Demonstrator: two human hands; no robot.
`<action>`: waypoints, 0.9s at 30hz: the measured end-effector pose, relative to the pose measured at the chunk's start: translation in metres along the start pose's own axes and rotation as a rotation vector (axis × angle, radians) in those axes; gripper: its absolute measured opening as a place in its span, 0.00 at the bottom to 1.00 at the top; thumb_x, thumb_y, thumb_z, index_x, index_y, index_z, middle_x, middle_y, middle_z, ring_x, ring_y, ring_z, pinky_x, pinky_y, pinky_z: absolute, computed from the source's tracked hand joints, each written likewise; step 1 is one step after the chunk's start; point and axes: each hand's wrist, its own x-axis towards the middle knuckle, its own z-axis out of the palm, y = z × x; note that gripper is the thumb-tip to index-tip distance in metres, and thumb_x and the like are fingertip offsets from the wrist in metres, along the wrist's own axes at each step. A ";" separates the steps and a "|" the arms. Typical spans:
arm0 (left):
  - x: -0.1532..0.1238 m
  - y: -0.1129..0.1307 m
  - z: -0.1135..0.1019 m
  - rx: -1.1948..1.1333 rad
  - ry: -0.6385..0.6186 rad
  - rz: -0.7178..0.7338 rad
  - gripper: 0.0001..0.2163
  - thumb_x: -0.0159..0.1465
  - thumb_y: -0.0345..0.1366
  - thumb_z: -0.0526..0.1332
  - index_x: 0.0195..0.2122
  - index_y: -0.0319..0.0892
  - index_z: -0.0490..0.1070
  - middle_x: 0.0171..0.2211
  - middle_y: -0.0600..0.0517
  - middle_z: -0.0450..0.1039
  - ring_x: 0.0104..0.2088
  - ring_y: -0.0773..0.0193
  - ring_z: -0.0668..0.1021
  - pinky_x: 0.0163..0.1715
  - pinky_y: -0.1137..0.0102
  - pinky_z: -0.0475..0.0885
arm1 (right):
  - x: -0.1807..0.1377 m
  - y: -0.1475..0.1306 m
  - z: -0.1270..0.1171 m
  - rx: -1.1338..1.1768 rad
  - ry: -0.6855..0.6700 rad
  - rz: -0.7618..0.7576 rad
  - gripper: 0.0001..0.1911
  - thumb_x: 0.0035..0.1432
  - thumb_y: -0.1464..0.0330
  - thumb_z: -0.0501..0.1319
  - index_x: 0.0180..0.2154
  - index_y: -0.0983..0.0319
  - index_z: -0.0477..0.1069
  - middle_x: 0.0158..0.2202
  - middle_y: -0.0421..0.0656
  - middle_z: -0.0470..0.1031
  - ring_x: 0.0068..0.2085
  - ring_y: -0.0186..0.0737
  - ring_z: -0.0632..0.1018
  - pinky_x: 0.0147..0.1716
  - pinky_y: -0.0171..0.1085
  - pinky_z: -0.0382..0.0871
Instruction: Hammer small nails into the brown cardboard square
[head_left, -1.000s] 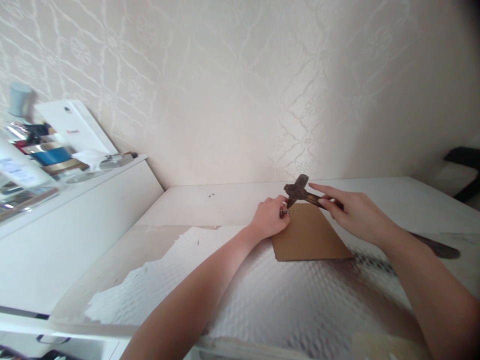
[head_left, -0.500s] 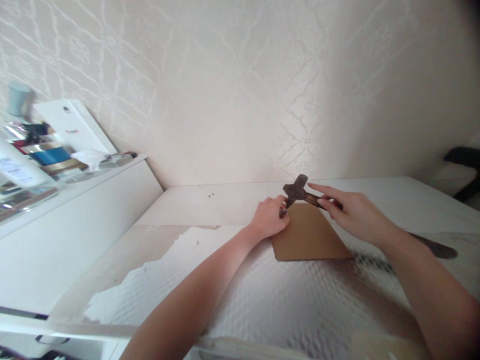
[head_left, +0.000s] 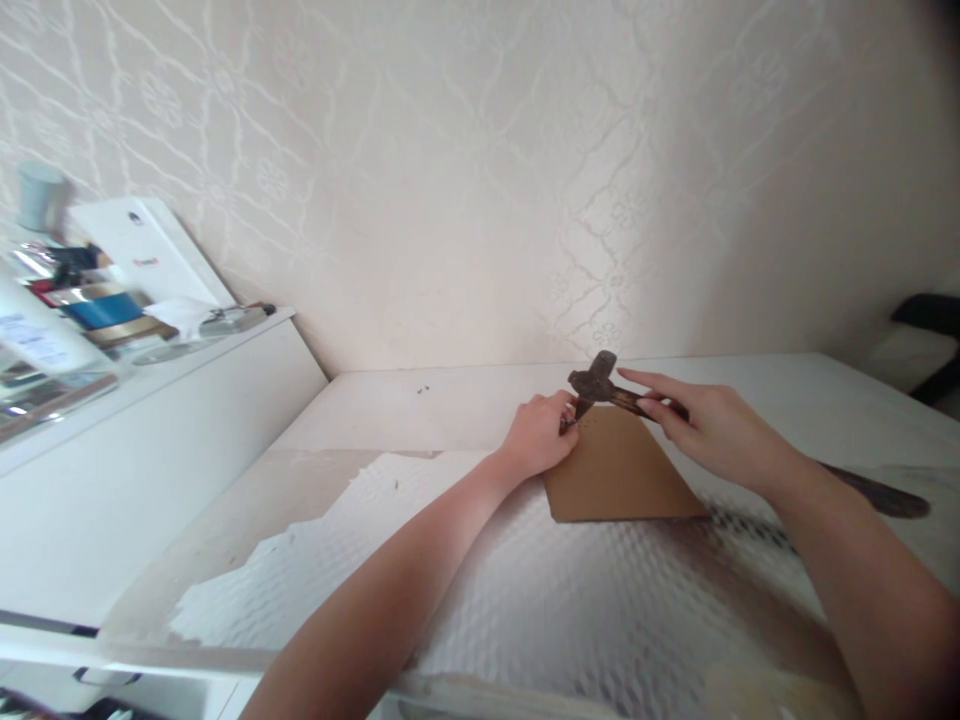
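Note:
My right hand [head_left: 712, 425] is closed around a dark, worn hammer [head_left: 592, 383]. Behind my right forearm the long handle reappears on the right side. The hammer's head hangs just above the far left corner of a brown cardboard piece [head_left: 622, 470], close to the fingers of my left hand. My left hand [head_left: 541, 432] is closed at that corner, its fingers curled around something small and dark that I cannot make out. Tiny dark specks dot the cardboard beside those fingers.
Under the cardboard, a white textured sheet with a torn edge [head_left: 300, 560] covers part of the white tabletop [head_left: 390, 410]. A white cabinet [head_left: 187, 440] on the left carries a white box [head_left: 154, 250] and assorted items. Patterned wall [head_left: 450, 200] rises behind. A black object [head_left: 930, 315] is at far right.
The hammer has shifted very slightly to the right, and its handle end shows a little further out past my forearm. My left hand and the cardboard look unchanged.

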 end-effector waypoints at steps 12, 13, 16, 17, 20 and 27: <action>0.000 0.000 0.001 -0.006 0.016 0.008 0.09 0.58 0.31 0.53 0.40 0.44 0.64 0.37 0.51 0.74 0.40 0.58 0.73 0.42 0.64 0.69 | 0.001 -0.003 -0.001 -0.005 0.019 0.009 0.23 0.62 0.65 0.49 0.57 0.61 0.64 0.27 0.44 0.77 0.24 0.38 0.74 0.24 0.34 0.63; 0.000 0.000 0.001 -0.004 0.014 0.008 0.09 0.58 0.31 0.53 0.40 0.44 0.64 0.37 0.52 0.74 0.40 0.58 0.73 0.42 0.64 0.69 | 0.001 -0.003 -0.001 -0.004 0.013 0.010 0.23 0.62 0.65 0.49 0.57 0.61 0.65 0.28 0.44 0.77 0.24 0.38 0.74 0.24 0.34 0.63; 0.000 0.000 0.001 0.004 0.007 -0.001 0.09 0.58 0.31 0.54 0.40 0.44 0.64 0.37 0.52 0.74 0.40 0.59 0.73 0.42 0.65 0.68 | 0.001 -0.002 -0.001 0.001 -0.007 0.014 0.23 0.62 0.65 0.49 0.56 0.61 0.65 0.28 0.44 0.77 0.24 0.38 0.74 0.24 0.34 0.63; 0.000 0.000 0.000 0.004 0.008 -0.002 0.09 0.58 0.31 0.53 0.40 0.44 0.64 0.37 0.52 0.74 0.40 0.59 0.73 0.42 0.65 0.68 | 0.001 -0.002 -0.001 0.001 -0.002 0.017 0.23 0.61 0.65 0.49 0.57 0.61 0.65 0.29 0.44 0.77 0.24 0.37 0.74 0.25 0.34 0.63; 0.000 0.001 0.000 0.003 0.009 -0.002 0.09 0.58 0.31 0.53 0.40 0.44 0.63 0.37 0.51 0.74 0.40 0.59 0.73 0.41 0.65 0.68 | 0.001 -0.002 0.000 0.006 0.017 0.019 0.23 0.61 0.65 0.49 0.57 0.60 0.64 0.28 0.43 0.77 0.24 0.38 0.74 0.25 0.35 0.64; 0.000 0.000 0.000 0.007 0.011 0.004 0.08 0.58 0.32 0.53 0.39 0.44 0.63 0.36 0.51 0.74 0.40 0.58 0.73 0.41 0.64 0.68 | 0.000 -0.002 0.000 0.008 0.021 -0.004 0.23 0.62 0.65 0.49 0.57 0.61 0.64 0.27 0.43 0.76 0.25 0.38 0.75 0.24 0.35 0.64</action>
